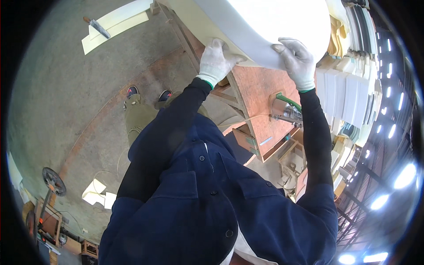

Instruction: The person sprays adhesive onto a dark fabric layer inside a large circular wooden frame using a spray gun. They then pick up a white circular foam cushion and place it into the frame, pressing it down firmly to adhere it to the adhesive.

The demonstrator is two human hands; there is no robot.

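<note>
A large white and cream piece of foam (236, 28) with a curved side lies across the near end of a wooden workbench (260, 90). My left hand (216, 62), in a white glove, grips the foam's lower left edge with the thumb spread along it. On the right, my gloved right hand (298, 64) is closed on the foam's upper edge, fingers bent over the bright top face. Glare washes out that top face. Below my right hand, a metal spray gun (289, 117) with a hose rests on the bench beside a green-rimmed container (282, 97).
Stacked foam sheets (346, 95) stand along the right. On the floor at upper left, a wooden-handled blade (97, 27) lies on pale foam strips (117, 24). Foam scraps (95, 193) and a wheel on a post (54, 181) are at lower left.
</note>
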